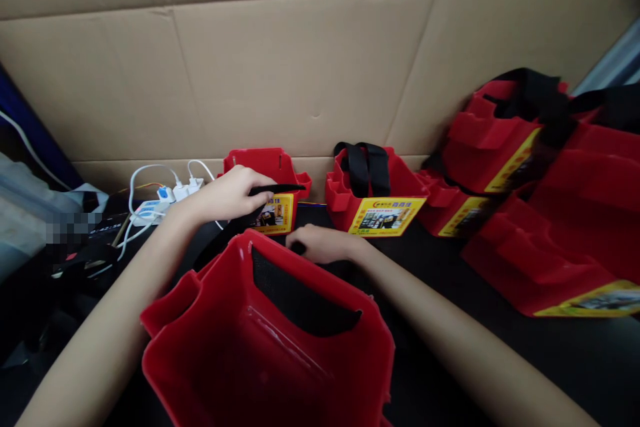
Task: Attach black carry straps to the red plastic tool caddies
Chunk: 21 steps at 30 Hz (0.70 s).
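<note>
A red plastic tool bin (345,373) is nearest me, its open top tilted toward me. A black webbing strap (305,297) runs through slots in its far wall. Beyond that wall, my left hand (245,195) is closed on one length of the strap, its end sticking out to the right. My right hand (323,243) is closed behind the same wall, fingers curled around a dark piece that looks like the strap's other end; part of it is hidden.
Another red bin (260,160) with a yellow label stands behind my left hand. A bin with looped black straps (395,177) is to its right. Several strapped bins (493,140) are stacked at right. A white power strip (150,212) with cables lies left, before a cardboard wall (300,73).
</note>
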Each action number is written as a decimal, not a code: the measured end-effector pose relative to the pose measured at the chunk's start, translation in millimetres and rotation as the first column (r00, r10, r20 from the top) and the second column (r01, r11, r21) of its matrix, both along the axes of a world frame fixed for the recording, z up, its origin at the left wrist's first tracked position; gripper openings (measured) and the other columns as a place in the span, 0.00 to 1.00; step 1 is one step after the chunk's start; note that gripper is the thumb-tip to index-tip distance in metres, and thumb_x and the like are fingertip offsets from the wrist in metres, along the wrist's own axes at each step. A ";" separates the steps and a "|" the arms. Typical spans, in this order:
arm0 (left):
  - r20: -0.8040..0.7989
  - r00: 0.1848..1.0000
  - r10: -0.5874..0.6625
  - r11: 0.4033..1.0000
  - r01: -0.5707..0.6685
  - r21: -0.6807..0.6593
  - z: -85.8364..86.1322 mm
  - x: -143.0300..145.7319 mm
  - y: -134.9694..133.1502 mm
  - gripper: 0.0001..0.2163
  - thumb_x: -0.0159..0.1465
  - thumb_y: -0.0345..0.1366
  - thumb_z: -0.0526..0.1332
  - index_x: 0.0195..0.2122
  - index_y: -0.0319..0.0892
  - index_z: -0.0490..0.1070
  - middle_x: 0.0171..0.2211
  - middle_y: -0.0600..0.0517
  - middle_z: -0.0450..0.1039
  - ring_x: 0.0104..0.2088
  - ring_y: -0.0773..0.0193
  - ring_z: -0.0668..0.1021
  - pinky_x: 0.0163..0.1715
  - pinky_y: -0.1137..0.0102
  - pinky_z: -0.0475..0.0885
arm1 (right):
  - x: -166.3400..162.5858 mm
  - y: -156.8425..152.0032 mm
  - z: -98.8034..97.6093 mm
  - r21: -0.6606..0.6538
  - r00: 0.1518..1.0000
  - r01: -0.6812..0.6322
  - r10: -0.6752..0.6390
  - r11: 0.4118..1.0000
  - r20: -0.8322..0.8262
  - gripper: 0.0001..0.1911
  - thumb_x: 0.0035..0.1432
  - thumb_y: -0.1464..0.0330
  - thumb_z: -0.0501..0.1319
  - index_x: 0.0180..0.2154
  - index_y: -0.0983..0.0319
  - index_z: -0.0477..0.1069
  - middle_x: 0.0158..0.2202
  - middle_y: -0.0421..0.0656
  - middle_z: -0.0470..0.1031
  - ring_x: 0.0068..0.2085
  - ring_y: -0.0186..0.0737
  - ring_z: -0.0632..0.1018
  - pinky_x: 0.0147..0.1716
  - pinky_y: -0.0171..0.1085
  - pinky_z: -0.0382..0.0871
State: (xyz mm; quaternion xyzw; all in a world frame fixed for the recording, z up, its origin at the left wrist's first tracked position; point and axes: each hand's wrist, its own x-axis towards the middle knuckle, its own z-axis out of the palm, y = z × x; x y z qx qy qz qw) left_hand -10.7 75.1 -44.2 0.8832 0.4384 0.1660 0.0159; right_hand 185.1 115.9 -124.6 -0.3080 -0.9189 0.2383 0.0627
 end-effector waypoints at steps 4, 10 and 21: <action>0.084 0.994 0.072 0.997 -0.070 -0.026 -4.5 3.5 4.5 0.10 0.57 0.35 0.54 0.29 0.36 0.72 0.23 0.52 0.71 0.24 0.68 0.70 0.25 0.73 0.63 | 6.0 10.4 14.9 -0.154 0.908 0.190 -0.233 0.970 -0.347 0.13 0.52 0.60 0.58 0.34 0.63 0.71 0.26 0.42 0.74 0.24 0.32 0.73 0.19 0.29 0.61; 0.427 0.888 0.171 0.984 -0.174 -0.032 -17.5 19.6 10.1 0.11 0.61 0.38 0.50 0.28 0.38 0.67 0.25 0.51 0.72 0.28 0.64 0.74 0.33 0.69 0.67 | 4.6 4.6 32.9 -0.345 0.635 0.256 -0.426 0.903 -0.644 0.14 0.53 0.58 0.57 0.35 0.62 0.70 0.37 0.45 0.75 0.35 0.35 0.77 0.18 0.26 0.60; 0.417 0.859 0.296 0.936 -0.176 -0.304 -43.6 37.1 15.5 0.23 0.61 0.56 0.43 0.35 0.40 0.62 0.30 0.47 0.71 0.32 0.58 0.75 0.31 0.65 0.68 | -4.1 -7.7 31.7 -0.662 0.349 -0.079 -0.602 0.745 -0.719 0.08 0.49 0.64 0.63 0.32 0.60 0.74 0.35 0.41 0.74 0.36 0.33 0.73 0.33 0.33 0.70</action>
